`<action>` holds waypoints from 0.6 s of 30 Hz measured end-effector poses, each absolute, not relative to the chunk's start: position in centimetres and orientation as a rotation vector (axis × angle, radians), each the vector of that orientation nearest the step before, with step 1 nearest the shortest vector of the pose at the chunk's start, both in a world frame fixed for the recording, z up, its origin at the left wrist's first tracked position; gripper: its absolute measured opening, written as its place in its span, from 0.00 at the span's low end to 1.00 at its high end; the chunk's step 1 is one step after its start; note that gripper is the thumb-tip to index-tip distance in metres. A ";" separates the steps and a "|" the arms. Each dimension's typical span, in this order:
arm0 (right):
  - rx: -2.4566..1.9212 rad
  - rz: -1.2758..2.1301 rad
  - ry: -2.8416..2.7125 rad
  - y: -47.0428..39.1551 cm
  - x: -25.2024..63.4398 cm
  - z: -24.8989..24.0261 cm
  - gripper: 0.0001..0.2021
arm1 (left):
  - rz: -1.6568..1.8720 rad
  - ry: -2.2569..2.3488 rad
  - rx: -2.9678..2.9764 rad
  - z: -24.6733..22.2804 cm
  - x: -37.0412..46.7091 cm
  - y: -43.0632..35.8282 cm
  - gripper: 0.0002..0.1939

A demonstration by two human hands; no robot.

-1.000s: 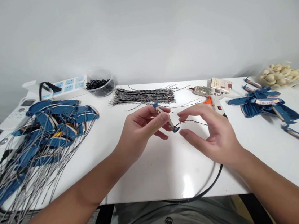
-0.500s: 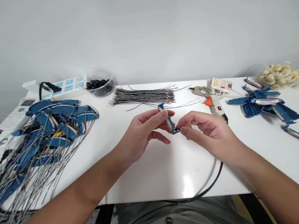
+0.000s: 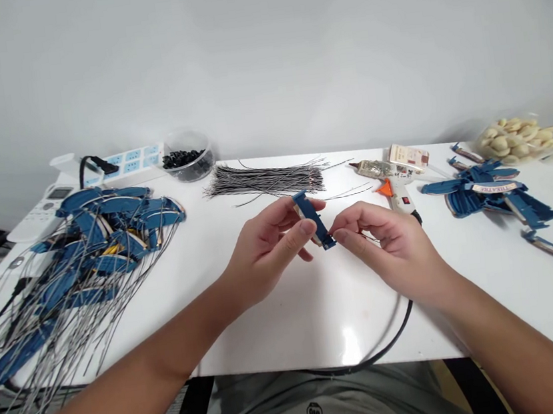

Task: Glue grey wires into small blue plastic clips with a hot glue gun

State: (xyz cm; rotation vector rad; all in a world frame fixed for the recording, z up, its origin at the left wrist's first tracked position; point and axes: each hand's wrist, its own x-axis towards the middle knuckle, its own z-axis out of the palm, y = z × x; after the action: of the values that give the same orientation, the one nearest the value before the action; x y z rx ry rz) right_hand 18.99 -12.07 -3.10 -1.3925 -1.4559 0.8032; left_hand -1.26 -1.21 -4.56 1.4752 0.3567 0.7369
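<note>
A small curved blue plastic piece (image 3: 312, 216) with a tan edge is pinched between the thumb and fingers of my left hand (image 3: 280, 240), held tilted above the middle of the white table. Its broad blue face shows. At its lower right end, the thumb and forefinger of my right hand (image 3: 381, 238) are pressed together. A thin wire (image 3: 372, 239) shows under the right palm and seems to run into that pinch; the fingertips hide where it meets the piece.
Behind my hands lies a bundle of dark wires (image 3: 265, 178). A glue gun (image 3: 395, 186) rests to the right, near more blue pieces (image 3: 490, 187) and a bag of pale pieces (image 3: 517, 138). At left are wired blue pieces (image 3: 101, 222), a power strip (image 3: 134, 160) and a tub of black parts (image 3: 189, 164).
My left hand has turned the blue piece so that its broad face shows instead of its narrow edge. My right hand stays at its lower end, nearly unmoved.
</note>
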 end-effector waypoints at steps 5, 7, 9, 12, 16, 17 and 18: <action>-1.329 0.534 -1.658 -11.8 18.8 -2.9 0.03 | 0.809 0.376 1.717 -4.7 -1.6 -1.3 0.18; -1.279 0.330 -1.724 -11.6 18.8 -2.8 0.06 | 0.856 0.380 1.796 -4.7 -1.7 -1.3 0.19; -1.242 0.163 -1.745 -11.5 18.7 -2.8 0.10 | 0.912 0.373 1.849 -4.5 -1.6 -1.4 0.21; -1.238 0.038 -1.750 -11.4 18.8 -2.8 0.10 | 0.996 0.341 1.903 -4.0 -1.5 -1.7 0.22; -1.228 -0.079 -1.760 -11.4 19.0 -2.7 0.08 | 1.094 0.341 1.961 -3.2 -1.3 -2.0 0.21; -1.219 -0.105 -1.759 -11.5 19.0 -2.7 0.08 | 1.108 0.344 1.970 -3.1 -1.3 -2.1 0.21; -1.213 -0.128 -1.758 -11.5 19.0 -2.7 0.08 | 1.116 0.347 1.978 -3.0 -1.3 -2.2 0.21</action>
State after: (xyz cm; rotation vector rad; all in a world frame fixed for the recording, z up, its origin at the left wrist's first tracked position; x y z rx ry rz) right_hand 19.04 -11.47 -2.67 -1.2128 -1.7581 -0.1283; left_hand -1.32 -2.15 -3.03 1.9780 0.3468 1.1161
